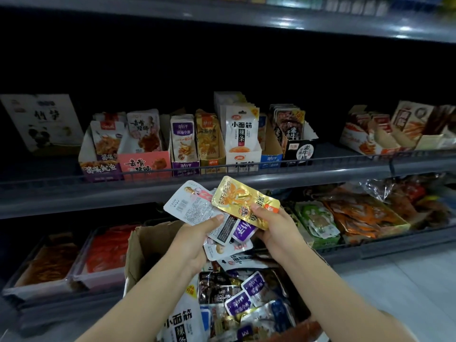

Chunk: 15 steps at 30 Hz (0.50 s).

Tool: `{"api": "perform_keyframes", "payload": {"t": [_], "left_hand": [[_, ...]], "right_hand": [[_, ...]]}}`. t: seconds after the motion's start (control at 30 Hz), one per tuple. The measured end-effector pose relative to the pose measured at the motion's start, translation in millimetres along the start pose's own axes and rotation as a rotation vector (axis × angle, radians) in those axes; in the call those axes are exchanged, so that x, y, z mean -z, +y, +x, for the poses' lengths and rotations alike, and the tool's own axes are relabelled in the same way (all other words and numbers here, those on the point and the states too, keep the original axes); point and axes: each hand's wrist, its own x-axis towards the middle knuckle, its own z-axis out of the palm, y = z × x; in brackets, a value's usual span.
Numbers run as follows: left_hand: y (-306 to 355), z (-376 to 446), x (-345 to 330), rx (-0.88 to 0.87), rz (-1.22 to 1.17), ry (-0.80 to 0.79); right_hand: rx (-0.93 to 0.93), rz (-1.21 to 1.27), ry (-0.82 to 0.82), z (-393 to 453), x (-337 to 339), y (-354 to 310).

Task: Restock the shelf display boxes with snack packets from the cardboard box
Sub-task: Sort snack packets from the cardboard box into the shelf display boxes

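Note:
My left hand (197,239) grips a fanned stack of snack packets (195,208), white and purple ones, above the cardboard box (142,245). My right hand (274,227) pinches a gold packet (243,199) that lies over the top of that stack. The box below is full of mixed packets (246,294). On the middle shelf stands a row of display boxes: a purple-fronted one (101,169), a pink one (144,164), a purple one (185,166), a gold one (212,162), a white one (243,159), a blue one (271,160) and a black one (298,151).
A wire rail (246,166) runs along the middle shelf's front edge. Trays of red and orange snacks (74,260) sit on the lower shelf at left, green and orange packs (345,218) at right. A panda box (43,122) stands far left. Pale floor (407,280) lies at right.

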Motion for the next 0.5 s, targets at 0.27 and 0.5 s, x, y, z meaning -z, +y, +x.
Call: {"api": "perform_keyframes", "payload": {"t": [0.27, 0.5], "left_hand": [[18, 17, 0, -0.081, 0.010, 0.027], [46, 37, 13, -0.185, -0.063, 0.111]], "right_hand": [[-0.001, -0.055, 0.036, 18, -9, -16], [0.077, -0.247, 0.043, 54, -36, -37]]}}
